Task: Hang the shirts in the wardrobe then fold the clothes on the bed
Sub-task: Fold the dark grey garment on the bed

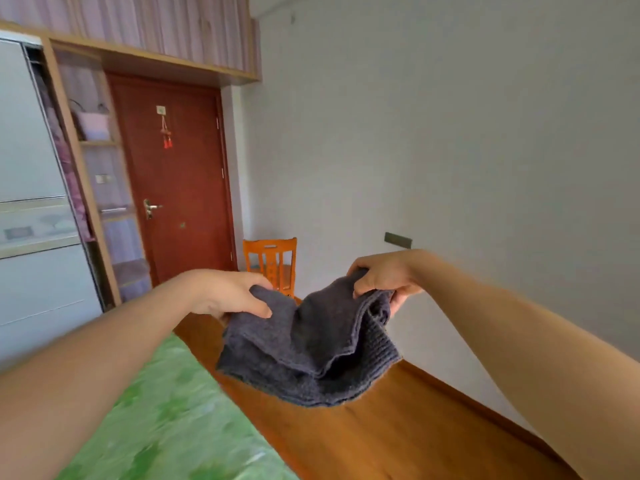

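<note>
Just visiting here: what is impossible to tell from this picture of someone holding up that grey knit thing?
Head view:
- dark grey knit: garment type unclear, bunched between left hand and right hand.
- wardrobe: inside mostly hidden by its sliding door; the rest blurred.
- bed: cut off by the bottom edge and left arm.
- chair: lower part hidden behind the knit.

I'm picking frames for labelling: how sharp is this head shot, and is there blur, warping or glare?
Head view: the grey knit garment and the left hand and right hand gripping it are fairly sharp; the green bedspread is smeared by motion blur; the wide lens bows the wardrobe and door; light is soft and even, no glare.
</note>
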A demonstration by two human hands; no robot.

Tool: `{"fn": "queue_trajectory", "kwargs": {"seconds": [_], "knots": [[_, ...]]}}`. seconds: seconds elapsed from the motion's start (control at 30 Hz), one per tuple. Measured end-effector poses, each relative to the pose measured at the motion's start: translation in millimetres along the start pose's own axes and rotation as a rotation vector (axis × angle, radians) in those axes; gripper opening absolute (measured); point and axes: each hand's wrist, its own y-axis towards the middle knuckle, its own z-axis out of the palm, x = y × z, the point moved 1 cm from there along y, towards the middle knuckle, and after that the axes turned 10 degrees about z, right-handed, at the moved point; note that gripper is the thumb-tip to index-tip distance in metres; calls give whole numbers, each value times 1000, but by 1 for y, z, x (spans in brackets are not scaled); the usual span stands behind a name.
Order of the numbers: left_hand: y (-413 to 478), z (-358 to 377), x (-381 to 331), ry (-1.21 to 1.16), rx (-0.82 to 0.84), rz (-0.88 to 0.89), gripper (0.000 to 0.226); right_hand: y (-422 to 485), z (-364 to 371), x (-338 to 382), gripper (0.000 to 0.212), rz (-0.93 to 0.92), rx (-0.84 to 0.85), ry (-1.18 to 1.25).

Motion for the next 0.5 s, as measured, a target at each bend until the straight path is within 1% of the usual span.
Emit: {"fn": "queue_trajectory", "kwargs": {"seconds": [0.07,0.3,0.4,0.5], "knots": [[30,15,-39,12,12,18,54,-2,-40,-32,40,22,-44,9],[129,68,-157,55,32,89,69,-7,-160,-126,43,48,-162,26],[159,84,-192,57,39,103,69,-7,-198,-153,40,61,-192,32],[182,92,-222,62,39,116,64,0,-226,-172,40,67,-212,46]]}}
